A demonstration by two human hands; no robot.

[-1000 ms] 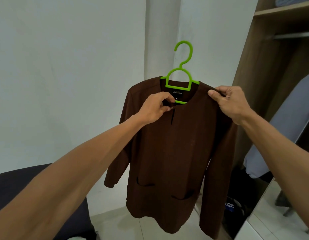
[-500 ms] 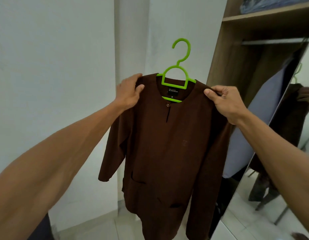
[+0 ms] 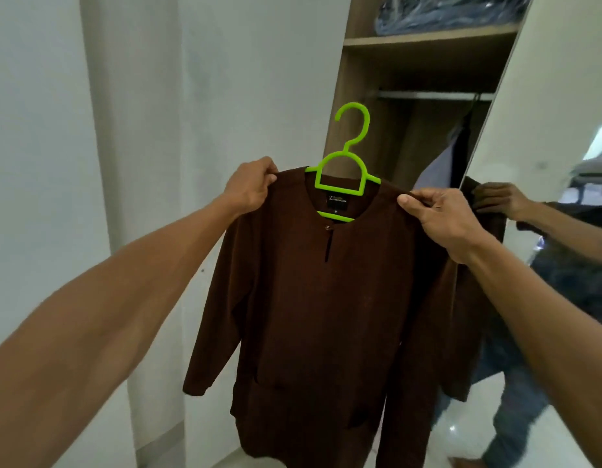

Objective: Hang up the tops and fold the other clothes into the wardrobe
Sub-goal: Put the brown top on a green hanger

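A dark brown long-sleeved top (image 3: 326, 298) hangs on a bright green plastic hanger (image 3: 351, 163), held up in front of me. My left hand (image 3: 250, 187) pinches the top's left shoulder. My right hand (image 3: 441, 217) grips the right shoulder. The hanger's hook points up, free of any rail. Behind it stands the open wooden wardrobe (image 3: 346, 96) with a metal hanging rail (image 3: 431, 95) above and right of the hook.
A grey garment (image 3: 441, 167) hangs inside the wardrobe. Folded blue clothes (image 3: 444, 15) lie on the upper shelf. A mirrored door (image 3: 546, 113) stands open on the right and reflects my arm. White walls and a pillar (image 3: 134, 163) fill the left.
My left hand left the collar button and took the left shoulder. The view swung right toward the wardrobe, and the top with its hanger now sits nearer the rail.
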